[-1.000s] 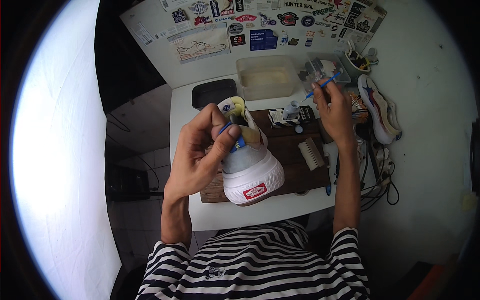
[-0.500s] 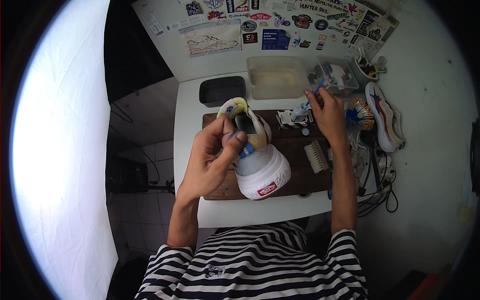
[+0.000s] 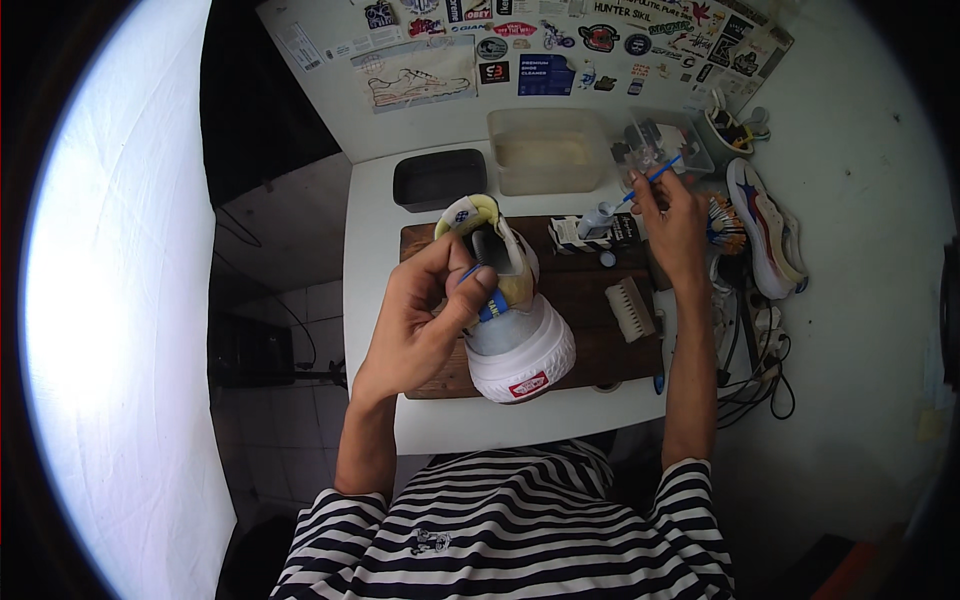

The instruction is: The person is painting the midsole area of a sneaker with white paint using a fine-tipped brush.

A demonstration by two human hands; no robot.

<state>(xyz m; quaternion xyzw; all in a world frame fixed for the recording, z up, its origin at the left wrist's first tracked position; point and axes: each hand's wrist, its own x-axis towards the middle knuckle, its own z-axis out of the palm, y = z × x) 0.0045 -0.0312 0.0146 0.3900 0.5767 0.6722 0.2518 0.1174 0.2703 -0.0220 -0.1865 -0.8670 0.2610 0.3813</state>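
My left hand (image 3: 425,315) grips a white sneaker (image 3: 510,320) from the side, heel toward me and toe pointing away, held above a dark wooden board (image 3: 590,300). The shoe has a yellowish lining and a red heel tab. My right hand (image 3: 675,225) is raised at the board's far right and pinches a thin blue-handled brush (image 3: 650,180), its tip pointing up to the right near a clear plastic box (image 3: 660,140). A small bottle (image 3: 597,217) and a dark carton lie just left of that hand.
On the white table (image 3: 370,230) stand a black tray (image 3: 438,178) and a translucent tub (image 3: 548,150) at the back. A white scrub brush (image 3: 632,308) lies on the board. Another sneaker (image 3: 765,225) and cables sit at the right. Stickers cover the wall behind.
My right hand with the blue brush has drifted slightly down and toward the small bottle. The left hand keeps the sneaker in much the same pose.
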